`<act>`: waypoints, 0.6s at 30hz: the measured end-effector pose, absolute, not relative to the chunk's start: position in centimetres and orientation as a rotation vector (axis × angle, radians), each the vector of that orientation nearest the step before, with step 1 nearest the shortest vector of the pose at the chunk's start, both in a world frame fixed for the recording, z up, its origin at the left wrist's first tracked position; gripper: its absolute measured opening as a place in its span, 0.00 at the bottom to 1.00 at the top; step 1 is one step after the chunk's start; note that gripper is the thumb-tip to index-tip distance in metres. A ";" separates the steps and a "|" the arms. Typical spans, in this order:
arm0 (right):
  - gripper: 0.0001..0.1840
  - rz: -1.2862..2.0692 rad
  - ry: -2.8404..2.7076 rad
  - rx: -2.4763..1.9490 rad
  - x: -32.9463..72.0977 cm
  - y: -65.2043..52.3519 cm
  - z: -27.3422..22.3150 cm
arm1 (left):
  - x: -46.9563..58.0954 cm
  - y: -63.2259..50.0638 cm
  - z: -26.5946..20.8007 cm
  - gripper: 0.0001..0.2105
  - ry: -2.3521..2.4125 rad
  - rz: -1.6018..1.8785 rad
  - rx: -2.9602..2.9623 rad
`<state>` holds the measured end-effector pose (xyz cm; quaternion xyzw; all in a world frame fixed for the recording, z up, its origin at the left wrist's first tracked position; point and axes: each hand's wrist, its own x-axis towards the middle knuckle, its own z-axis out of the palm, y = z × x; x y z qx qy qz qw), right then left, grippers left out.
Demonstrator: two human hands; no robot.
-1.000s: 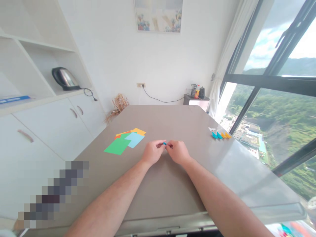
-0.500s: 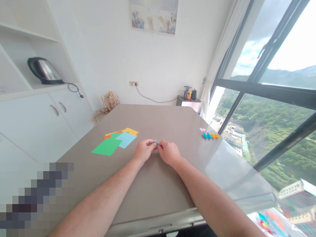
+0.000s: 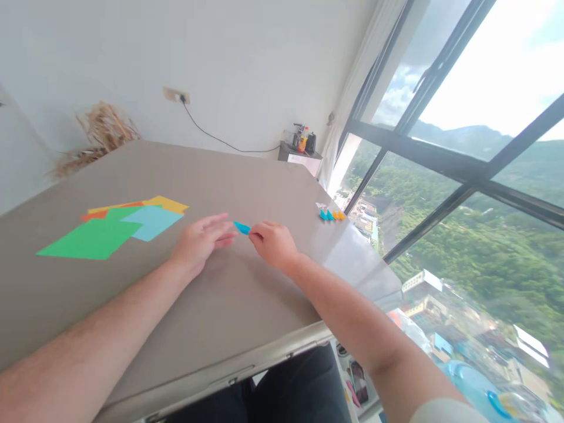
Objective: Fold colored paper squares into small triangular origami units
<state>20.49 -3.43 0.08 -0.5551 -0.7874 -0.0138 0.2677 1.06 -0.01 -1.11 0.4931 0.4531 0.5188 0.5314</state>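
Note:
A small folded piece of blue paper (image 3: 242,228) is pinched between the thumb and fingers of my right hand (image 3: 274,242), just above the table. To its left, my left hand (image 3: 203,239) is apart from the paper, its fingers loosely spread and holding nothing. Left of that hand lie flat sheets of paper: a large green sheet (image 3: 94,238), a light blue sheet (image 3: 154,224) overlapping it, and orange and yellow sheets behind. Off to the right, near the window-side edge, small folded paper pieces stand in a row, blue ones (image 3: 326,215) beside orange ones (image 3: 338,215).
The grey-brown table (image 3: 211,176) reaches to the wall, with its front edge close to my lap. Beyond its far right corner a small cabinet (image 3: 299,157) carries bottles and a kettle. Dried stalks (image 3: 106,126) stand at the far left. A large window (image 3: 440,158) runs along the right.
My left hand has let go of the blue paper and drawn away to the left. My right hand keeps hold of it. The view has turned toward the right and down.

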 end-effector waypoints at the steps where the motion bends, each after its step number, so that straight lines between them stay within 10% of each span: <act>1: 0.14 -0.016 -2.052 -1.540 21.9 -3.2 -0.1 | 1.2 0.0 -1.2 0.23 1.084 1.228 1.185; 18: 0.13 -0.179 -1.447 -2.274 39.0 1.1 -1.6 | 1.5 0.3 -2.3 0.15 1.301 0.958 1.586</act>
